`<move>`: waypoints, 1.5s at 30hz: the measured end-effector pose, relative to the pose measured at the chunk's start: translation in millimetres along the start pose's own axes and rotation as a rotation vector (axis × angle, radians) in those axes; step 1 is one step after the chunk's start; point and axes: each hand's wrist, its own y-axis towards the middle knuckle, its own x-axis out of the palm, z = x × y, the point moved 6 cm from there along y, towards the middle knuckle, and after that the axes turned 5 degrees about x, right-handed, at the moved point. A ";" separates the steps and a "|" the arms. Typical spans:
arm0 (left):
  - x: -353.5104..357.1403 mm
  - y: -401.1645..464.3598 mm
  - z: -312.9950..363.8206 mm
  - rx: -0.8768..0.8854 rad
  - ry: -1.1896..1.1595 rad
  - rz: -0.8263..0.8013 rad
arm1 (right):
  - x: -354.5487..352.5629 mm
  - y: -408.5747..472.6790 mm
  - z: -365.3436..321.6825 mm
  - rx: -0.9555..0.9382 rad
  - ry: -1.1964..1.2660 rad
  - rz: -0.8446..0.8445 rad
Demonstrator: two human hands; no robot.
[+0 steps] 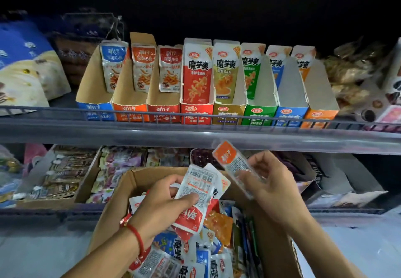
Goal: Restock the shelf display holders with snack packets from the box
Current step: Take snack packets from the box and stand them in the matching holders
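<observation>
Snack packets (195, 245) are lying heaped in an open cardboard box (121, 193) at the near centre, below the shelf edge, in red, blue, orange and white wrappers. The left hand (160, 206) is reaching over the box and pinching a small stack of red-and-white packets (196, 191) between thumb and fingers, their printed backs facing up. A red cord bracelet (136, 236) is circling that wrist. The right hand (269, 184) is holding an orange-topped packet (236, 164) just right of the stack, fingers curled around its lower end while the orange end is tilting up and to the left toward the shelf rail (195, 134).

Beyond the rail, on the far shelf, a row of cardboard display holders (206, 112) is standing side by side. The three on the left, one blue and two orange-red, are each showing a packet leaning at the back. The red holder (196, 112) and the gold holder (227, 114) are looking full to the front, while the green holder (259, 114), the blue holder (290, 114) and the orange holder (319, 117) on the right are showing packets only at the back. Large blue bags (26, 65) are sitting at the far left.
</observation>
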 end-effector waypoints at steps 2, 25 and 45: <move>1.0 -2.2 -0.3 0.007 -0.087 0.030 | 13.8 -11.8 -13.3 -0.130 -0.103 0.011; -89.8 -31.1 55.7 0.268 -0.011 0.032 | 79.9 25.1 -124.5 -0.161 -0.181 -0.309; -235.2 -30.3 67.6 0.348 -0.386 0.647 | 119.9 215.0 -289.1 -0.444 -0.418 0.151</move>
